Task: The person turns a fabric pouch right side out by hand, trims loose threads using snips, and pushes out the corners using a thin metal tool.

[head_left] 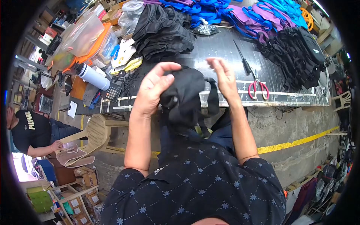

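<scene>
A black fabric bag with straps (187,92), crumpled in shape, is in front of my body at the table's near edge. My left hand (152,90) is at its left side, fingers curled, with the thumb in front of the cloth and the index finger along its top edge. My right hand (225,78) is raised at the right of the bag, fingers stretched out and apart from the cloth. A loose black strap (213,98) hangs between the bag and my right hand. The bag's underside is dark and hard to make out.
Red-handled scissors (258,90) and a black-handled pointed tool (245,63) lie on the dark table (221,48). Stacked black bags (161,33) and black strapped goods (296,56) flank them. A bottle (92,77) and calculator (114,89) stand left. A person (33,129) is beside a chair (95,133).
</scene>
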The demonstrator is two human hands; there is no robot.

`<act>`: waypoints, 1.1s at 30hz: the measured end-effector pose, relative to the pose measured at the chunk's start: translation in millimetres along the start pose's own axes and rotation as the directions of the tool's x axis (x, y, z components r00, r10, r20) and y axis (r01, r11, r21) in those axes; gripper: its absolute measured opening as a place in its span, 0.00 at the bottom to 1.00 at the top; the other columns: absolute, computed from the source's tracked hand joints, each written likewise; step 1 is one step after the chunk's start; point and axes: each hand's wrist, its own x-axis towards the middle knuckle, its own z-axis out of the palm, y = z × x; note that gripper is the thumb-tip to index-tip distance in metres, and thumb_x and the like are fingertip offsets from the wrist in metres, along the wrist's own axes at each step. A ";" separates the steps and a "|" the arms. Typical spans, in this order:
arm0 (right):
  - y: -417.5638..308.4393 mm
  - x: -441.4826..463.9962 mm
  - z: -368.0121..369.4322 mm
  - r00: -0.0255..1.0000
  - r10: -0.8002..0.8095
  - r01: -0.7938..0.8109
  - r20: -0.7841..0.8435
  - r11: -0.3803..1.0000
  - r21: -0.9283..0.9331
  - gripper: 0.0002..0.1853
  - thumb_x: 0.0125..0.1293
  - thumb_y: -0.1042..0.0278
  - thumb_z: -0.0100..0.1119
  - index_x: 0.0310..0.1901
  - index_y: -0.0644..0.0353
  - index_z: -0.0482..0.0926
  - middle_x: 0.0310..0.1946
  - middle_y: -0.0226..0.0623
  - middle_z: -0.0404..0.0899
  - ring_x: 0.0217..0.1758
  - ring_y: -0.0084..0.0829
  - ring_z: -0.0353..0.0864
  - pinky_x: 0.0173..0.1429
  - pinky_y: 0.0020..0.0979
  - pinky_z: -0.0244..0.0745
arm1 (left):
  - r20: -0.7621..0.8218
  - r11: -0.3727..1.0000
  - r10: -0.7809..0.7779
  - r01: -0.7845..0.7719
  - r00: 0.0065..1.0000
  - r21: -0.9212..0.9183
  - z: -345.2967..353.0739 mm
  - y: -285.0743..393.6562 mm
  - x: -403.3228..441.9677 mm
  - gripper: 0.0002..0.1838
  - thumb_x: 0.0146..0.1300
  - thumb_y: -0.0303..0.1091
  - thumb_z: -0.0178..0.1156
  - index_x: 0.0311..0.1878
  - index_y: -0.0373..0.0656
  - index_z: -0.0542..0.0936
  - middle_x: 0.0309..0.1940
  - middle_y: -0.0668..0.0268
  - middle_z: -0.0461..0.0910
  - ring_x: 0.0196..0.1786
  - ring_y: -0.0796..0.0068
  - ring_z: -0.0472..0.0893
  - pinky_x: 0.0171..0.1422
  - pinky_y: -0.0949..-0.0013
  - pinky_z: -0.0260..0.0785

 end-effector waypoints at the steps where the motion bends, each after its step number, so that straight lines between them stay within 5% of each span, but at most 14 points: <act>1: -16.7 -1.8 -2.7 0.997 -0.067 0.062 -0.040 0.992 -0.108 0.15 0.83 0.62 0.53 0.48 0.65 0.85 0.43 0.34 0.85 0.51 0.24 0.81 0.60 0.30 0.74 | -0.107 1.000 0.025 -0.024 0.994 0.009 -0.8 0.9 1.3 0.16 0.78 0.29 0.60 0.64 0.37 0.76 0.47 0.69 0.85 0.47 0.87 0.82 0.54 0.80 0.73; 4: -75.5 -13.7 -4.3 0.928 -0.197 0.311 0.317 0.878 -0.363 0.17 0.74 0.54 0.64 0.44 0.63 0.85 0.43 0.39 0.86 0.52 0.37 0.82 0.63 0.38 0.70 | -0.264 0.980 0.185 -0.158 0.947 0.120 -0.5 -5.4 4.9 0.15 0.78 0.29 0.60 0.63 0.38 0.76 0.37 0.75 0.85 0.38 0.93 0.77 0.43 0.84 0.68; 8: -90.3 -39.3 46.4 0.868 -0.308 0.497 0.390 0.550 -0.671 0.18 0.65 0.53 0.72 0.31 0.61 0.80 0.32 0.40 0.80 0.42 0.45 0.79 0.59 0.44 0.69 | -0.326 0.936 0.311 -0.228 0.893 0.268 9.0 -20.5 19.4 0.12 0.79 0.30 0.60 0.60 0.38 0.78 0.30 0.80 0.78 0.29 0.96 0.66 0.32 0.83 0.56; 9: -74.7 -41.8 55.1 0.874 -0.303 0.485 0.380 0.594 -0.642 0.21 0.65 0.53 0.72 0.24 0.61 0.79 0.23 0.39 0.77 0.37 0.45 0.79 0.54 0.41 0.70 | -0.338 0.918 0.337 -0.228 0.879 0.324 8.4 -25.4 22.9 0.11 0.79 0.31 0.60 0.59 0.38 0.78 0.29 0.81 0.76 0.28 0.96 0.63 0.31 0.83 0.53; 14: -110.1 -68.5 54.3 0.774 -0.269 0.463 0.574 0.858 -0.223 0.22 0.65 0.65 0.70 0.19 0.58 0.68 0.18 0.38 0.67 0.25 0.43 0.69 0.46 0.42 0.64 | -0.443 0.894 0.415 -0.265 0.795 0.361 -29.8 -33.5 47.6 0.10 0.77 0.28 0.60 0.58 0.40 0.80 0.31 0.83 0.72 0.28 0.95 0.59 0.31 0.83 0.50; 17: -119.6 -56.0 24.2 0.791 -0.293 0.467 0.538 0.856 -0.220 0.19 0.62 0.67 0.73 0.22 0.57 0.70 0.21 0.37 0.68 0.30 0.41 0.74 0.50 0.40 0.65 | -0.510 0.916 0.397 -0.292 0.763 0.277 -36.0 -20.0 40.4 0.11 0.78 0.29 0.60 0.60 0.41 0.80 0.36 0.80 0.74 0.32 0.92 0.64 0.37 0.82 0.58; 19: -127.0 -49.0 26.6 0.857 -0.478 0.506 0.194 0.707 -0.494 0.15 0.60 0.61 0.77 0.31 0.57 0.78 0.30 0.35 0.77 0.39 0.44 0.79 0.55 0.41 0.66 | -0.528 0.927 0.364 -0.351 0.767 0.130 -33.6 -7.1 31.6 0.13 0.80 0.31 0.59 0.63 0.40 0.77 0.41 0.74 0.78 0.42 0.87 0.76 0.47 0.79 0.71; 21: -114.8 -46.9 18.8 0.831 -0.555 0.419 -0.038 0.670 -0.613 0.18 0.57 0.55 0.80 0.38 0.57 0.83 0.35 0.36 0.81 0.42 0.45 0.80 0.55 0.42 0.68 | -0.538 0.874 0.478 -0.438 0.694 0.211 -27.3 1.4 29.5 0.16 0.81 0.31 0.57 0.67 0.39 0.74 0.48 0.66 0.82 0.46 0.79 0.83 0.50 0.73 0.80; 22: -112.2 -53.9 4.9 0.918 -0.387 0.359 0.089 0.713 -0.603 0.19 0.60 0.55 0.78 0.43 0.60 0.85 0.36 0.39 0.83 0.41 0.41 0.81 0.50 0.41 0.71 | -0.511 0.841 0.538 -0.464 0.670 0.276 -27.1 2.6 28.5 0.18 0.81 0.31 0.55 0.69 0.40 0.73 0.53 0.62 0.82 0.44 0.75 0.86 0.47 0.69 0.84; 23: -107.1 -57.8 1.2 0.973 -0.108 0.198 0.206 0.847 -0.493 0.19 0.64 0.54 0.75 0.46 0.62 0.85 0.36 0.40 0.84 0.40 0.39 0.81 0.48 0.40 0.72 | -0.486 0.860 0.507 -0.455 0.711 0.232 -22.5 4.1 23.8 0.19 0.81 0.31 0.55 0.70 0.40 0.71 0.53 0.61 0.82 0.44 0.74 0.87 0.48 0.69 0.84; 25: -95.1 -66.9 12.8 0.890 0.264 -0.177 0.372 0.951 -0.252 0.22 0.75 0.50 0.64 0.53 0.64 0.85 0.37 0.43 0.85 0.37 0.30 0.81 0.45 0.35 0.75 | -0.423 0.894 0.443 -0.423 0.790 0.146 5.5 17.5 8.7 0.20 0.82 0.30 0.54 0.73 0.40 0.68 0.53 0.59 0.83 0.45 0.73 0.87 0.50 0.68 0.84; 28: -61.0 -53.1 35.5 0.940 0.110 -0.157 0.322 0.980 0.123 0.26 0.79 0.44 0.56 0.55 0.64 0.82 0.33 0.26 0.78 0.37 0.20 0.74 0.44 0.27 0.73 | -0.396 0.891 0.452 -0.425 0.799 0.160 28.1 13.7 3.8 0.22 0.82 0.31 0.52 0.75 0.39 0.65 0.51 0.58 0.84 0.46 0.73 0.87 0.49 0.68 0.84; 30: -54.0 -38.4 38.2 0.961 0.163 -0.198 0.221 0.969 0.148 0.23 0.81 0.44 0.54 0.50 0.60 0.81 0.31 0.22 0.72 0.34 0.17 0.67 0.39 0.24 0.67 | -0.367 0.881 0.470 -0.399 0.803 0.255 33.3 4.9 -3.3 0.23 0.82 0.29 0.52 0.75 0.39 0.63 0.49 0.58 0.85 0.46 0.73 0.87 0.50 0.69 0.84; 33: -53.5 -19.1 35.6 0.885 0.279 -0.441 0.373 0.761 0.476 0.19 0.82 0.47 0.54 0.42 0.56 0.79 0.30 0.21 0.74 0.28 0.14 0.64 0.32 0.20 0.60 | -0.362 0.869 0.494 -0.435 0.791 0.235 43.0 0.6 -11.7 0.24 0.80 0.26 0.54 0.75 0.38 0.63 0.46 0.61 0.86 0.42 0.76 0.87 0.44 0.73 0.82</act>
